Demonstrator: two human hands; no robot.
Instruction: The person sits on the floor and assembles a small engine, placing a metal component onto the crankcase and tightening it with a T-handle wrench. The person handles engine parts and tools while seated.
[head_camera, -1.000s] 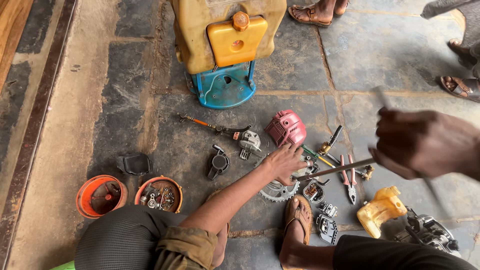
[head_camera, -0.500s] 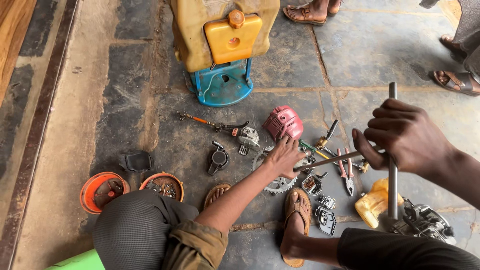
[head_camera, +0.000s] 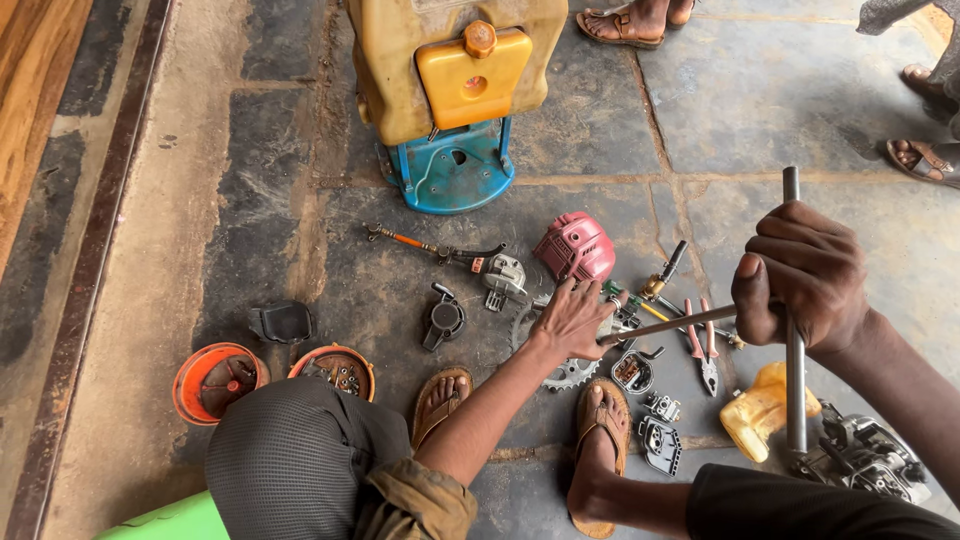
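1. The right hand (head_camera: 805, 275) is clamped on an upright steel bar (head_camera: 793, 340), so it stands steady on the engine (head_camera: 865, 460).
2. The left hand (head_camera: 570, 318), fingers apart, rests left of the bar, touching a thin rod (head_camera: 665, 325) beside the sprocket (head_camera: 560, 372).

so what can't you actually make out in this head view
- Small engine: bottom right, partly cut by the frame edge; where the T-shaped steel wrench meets it is too small to tell.
- Right hand: the fist hides the wrench's crossbar joint.
- Left hand: covers the parts under its fingers.
- Yellow plastic tank: top cut by the upper edge.
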